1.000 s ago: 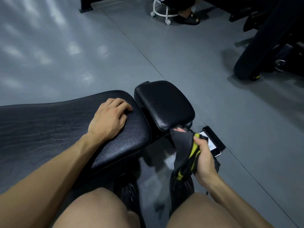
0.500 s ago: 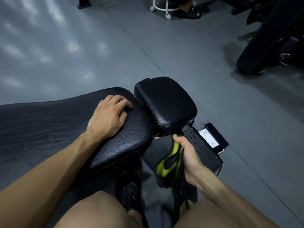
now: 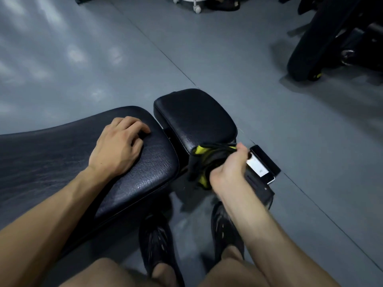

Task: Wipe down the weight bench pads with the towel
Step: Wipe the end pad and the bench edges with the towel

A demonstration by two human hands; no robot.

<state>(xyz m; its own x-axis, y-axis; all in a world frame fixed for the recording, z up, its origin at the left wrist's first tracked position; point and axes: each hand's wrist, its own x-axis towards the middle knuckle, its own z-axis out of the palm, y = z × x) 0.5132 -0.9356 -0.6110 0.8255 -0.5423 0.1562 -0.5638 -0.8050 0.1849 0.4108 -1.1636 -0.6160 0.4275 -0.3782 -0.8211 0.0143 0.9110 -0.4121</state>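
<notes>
A long black bench pad (image 3: 149, 162) runs from the left edge to the middle. Beside its end sits a smaller black seat pad (image 3: 194, 119). My left hand (image 3: 118, 146) rests palm down on the long pad's end, fingers loosely curled, holding nothing. My right hand (image 3: 230, 166) is closed on a dark grey towel with yellow trim (image 3: 204, 162), bunched and pressed against the near front edge of the small pad. Part of the towel is hidden under my hand.
A phone (image 3: 263, 164) with a lit screen lies on the grey floor right of the small pad, by the bench's black foot bar (image 3: 259, 187). My dark shoes (image 3: 157, 243) stand below. A black machine (image 3: 323, 38) fills the upper right; a white wheeled stool (image 3: 195, 5) stands at the top.
My right hand has lifted the towel from below the small pad up against its near front edge. The left hand has stayed on the long pad.
</notes>
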